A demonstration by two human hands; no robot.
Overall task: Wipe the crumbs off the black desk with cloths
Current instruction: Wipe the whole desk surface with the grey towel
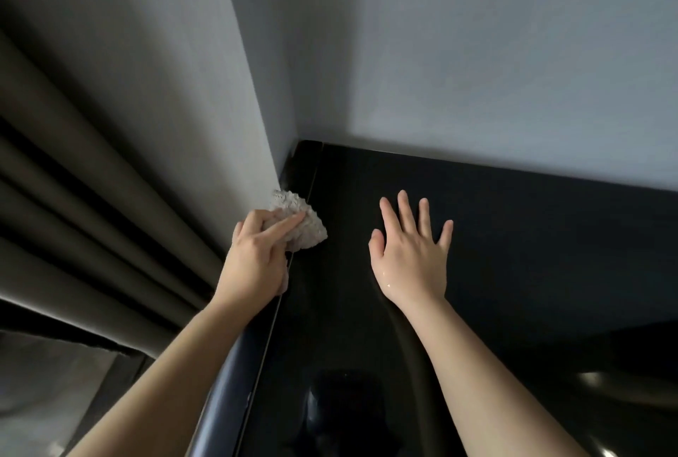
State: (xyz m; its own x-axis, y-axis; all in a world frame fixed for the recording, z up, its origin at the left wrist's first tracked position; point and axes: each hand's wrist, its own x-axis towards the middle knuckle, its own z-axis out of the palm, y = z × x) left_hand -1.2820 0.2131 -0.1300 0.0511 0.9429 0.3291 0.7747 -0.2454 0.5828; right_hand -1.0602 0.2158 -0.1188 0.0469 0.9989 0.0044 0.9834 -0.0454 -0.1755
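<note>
The left hand [255, 254] grips the pale cloth [299, 223] at the left edge of the black desk [513, 254], beside the wall. The right hand [412, 254] lies flat, fingers spread. The unwiped surface stretches rightward from the cloth.

The left hand [253, 254] covers the near part of the cloth [310, 223] — only the end past its fingers shows. Right of the right hand [411, 254], the black desk [532, 265] is cut off.
</note>
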